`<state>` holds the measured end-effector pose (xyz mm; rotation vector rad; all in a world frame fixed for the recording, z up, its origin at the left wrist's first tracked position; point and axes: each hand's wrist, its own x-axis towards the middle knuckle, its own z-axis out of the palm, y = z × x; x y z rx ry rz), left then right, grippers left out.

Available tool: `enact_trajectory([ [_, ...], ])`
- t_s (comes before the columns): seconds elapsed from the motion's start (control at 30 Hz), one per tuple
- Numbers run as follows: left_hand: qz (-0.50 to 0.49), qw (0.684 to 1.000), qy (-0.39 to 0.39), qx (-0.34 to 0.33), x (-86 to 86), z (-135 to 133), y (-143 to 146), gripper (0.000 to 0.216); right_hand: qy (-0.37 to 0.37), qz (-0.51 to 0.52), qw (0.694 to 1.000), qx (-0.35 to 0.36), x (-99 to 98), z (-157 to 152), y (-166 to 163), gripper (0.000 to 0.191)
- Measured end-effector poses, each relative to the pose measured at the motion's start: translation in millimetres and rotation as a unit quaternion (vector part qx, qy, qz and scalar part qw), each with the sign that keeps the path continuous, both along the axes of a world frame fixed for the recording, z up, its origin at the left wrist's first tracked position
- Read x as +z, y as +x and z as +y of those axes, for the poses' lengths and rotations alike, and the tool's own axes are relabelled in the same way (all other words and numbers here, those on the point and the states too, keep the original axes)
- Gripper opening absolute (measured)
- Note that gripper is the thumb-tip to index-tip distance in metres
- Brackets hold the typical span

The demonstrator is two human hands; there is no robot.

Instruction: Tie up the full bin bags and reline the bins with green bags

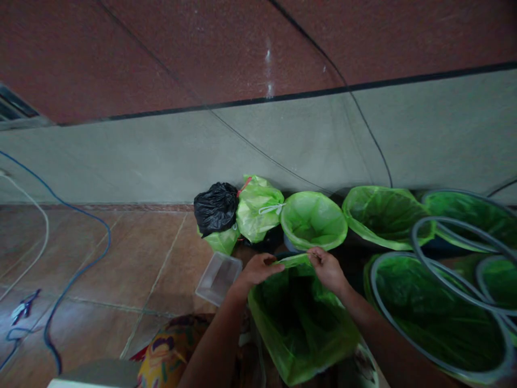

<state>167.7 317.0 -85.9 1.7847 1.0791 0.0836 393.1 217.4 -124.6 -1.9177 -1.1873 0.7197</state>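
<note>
A green plastic bag (301, 318) hangs open in front of me, its mouth facing up. My left hand (258, 268) pinches the far rim of the bag on the left side. My right hand (328, 268) pinches the same rim a little to the right. Both hands have their fingers closed on the thin plastic edge. Just beyond the hands stands a small bin lined with a green bag (313, 220).
A tied black bag (215, 207) and a tied green bag (258, 207) lie against the wall. Several green-lined bins (436, 318) with grey rings crowd the right. A clear plastic container (218, 278) lies on the tiled floor. Blue cable (81, 269) trails at left.
</note>
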Motion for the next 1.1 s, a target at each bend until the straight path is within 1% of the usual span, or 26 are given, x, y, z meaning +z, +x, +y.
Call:
enact_trajectory([
  [0.07,0.009,1.000,0.025,-0.015,0.9,-0.2,1.6,0.034,0.010,0.018,1.000,-0.011,-4.1,-0.8,2.1,0.029],
  [0.13,0.041,0.996,0.069,-0.043,1.0,-2.0,3.3,0.030,0.011,0.035,0.999,-0.020,-7.1,-1.0,4.8,0.029],
  [0.2,0.075,0.990,0.109,-0.055,0.0,-4.6,4.9,0.025,0.005,0.045,0.999,-0.022,-8.3,-1.1,7.4,0.031],
  [0.27,0.095,0.984,0.140,-0.048,-1.8,-6.8,6.3,0.022,0.001,0.047,0.999,-0.015,-7.5,-1.3,9.5,0.032],
  [0.4,0.104,0.978,0.182,0.017,-5.0,-8.2,7.1,0.026,-0.023,0.034,0.999,0.002,-1.5,-3.2,12.2,0.037],
  [0.5,0.080,0.981,0.172,0.040,-5.1,-8.4,4.7,0.028,-0.029,0.036,0.999,0.007,2.6,-5.4,13.7,0.039],
  [0.6,0.019,0.991,0.128,0.046,-4.2,-8.9,0.6,0.029,-0.023,0.040,0.999,0.004,3.0,-7.3,15.6,0.039],
  [0.7,-0.018,0.995,0.085,0.046,-3.8,-8.3,-3.3,0.028,-0.025,0.040,0.999,-0.002,-0.1,-8.3,17.6,0.040],
  [0.8,-0.027,0.997,0.066,0.040,-5.2,-6.4,-5.9,0.023,-0.030,0.037,0.999,0.002,-4.3,-9.3,19.9,0.040],
  [0.87,-0.040,0.996,0.051,0.053,-7.9,-4.9,-6.2,0.021,-0.032,0.032,0.999,0.010,-7.0,-9.8,21.4,0.040],
  [0.97,-0.068,0.994,0.016,0.079,-14.4,-2.2,-3.7,0.023,-0.024,0.010,1.000,0.008,-11.0,-8.8,22.3,0.039],
  [1.03,-0.068,0.992,0.018,0.100,-19.0,0.3,0.1,0.023,-0.014,-0.020,1.000,-0.008,-13.6,-6.0,21.1,0.037],
  [1.1,-0.041,0.990,0.048,0.126,-22.3,3.7,5.1,0.023,-0.017,-0.054,0.998,-0.025,-16.2,-1.1,18.4,0.037],
])
